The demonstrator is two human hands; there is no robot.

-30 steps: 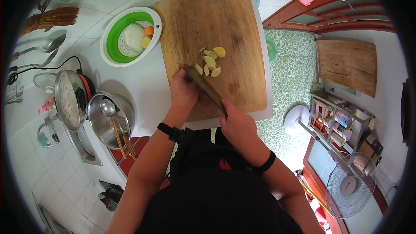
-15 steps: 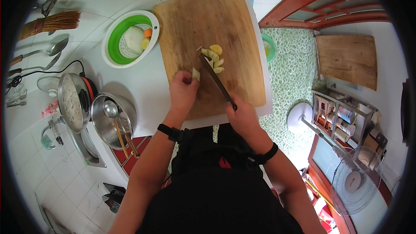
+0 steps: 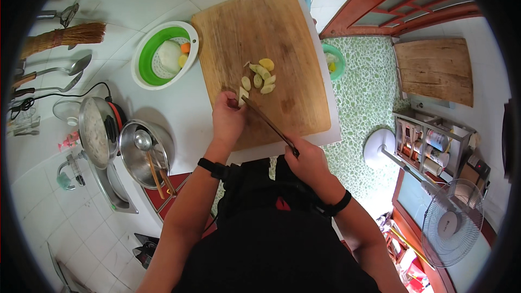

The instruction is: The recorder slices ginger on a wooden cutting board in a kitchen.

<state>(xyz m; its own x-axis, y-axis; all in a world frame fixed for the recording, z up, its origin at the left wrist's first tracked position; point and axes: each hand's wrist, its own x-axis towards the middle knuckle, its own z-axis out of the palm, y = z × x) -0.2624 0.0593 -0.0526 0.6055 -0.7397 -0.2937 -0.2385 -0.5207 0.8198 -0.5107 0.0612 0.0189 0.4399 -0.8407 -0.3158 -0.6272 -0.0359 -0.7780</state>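
Note:
On a large wooden cutting board (image 3: 255,27), my left hand (image 3: 227,119) pinches a short piece of pale green vegetable (image 3: 242,95) near the board's left side. A dark-bladed knife (image 3: 267,121) is gripped by my right hand (image 3: 308,161), its blade slanting up and left with the tip at that piece. Past the knife lie several pale slices (image 3: 262,76) in a loose cluster. One rounder yellow slice (image 3: 266,64) rests at their far end. The exact kind of vegetable cannot be made out.
A green and white colander (image 3: 142,65) with a white vegetable and orange and yellow pieces stands left of the board. Nearer sit a steel bowl (image 3: 129,154) with a ladle (image 3: 143,140) and a wide pan (image 3: 93,130). A fan (image 3: 450,225) stands at right.
The knife has come down and left, from the cluster to the held piece. Two slices now lie apart at the cluster's left. The view has shifted slightly.

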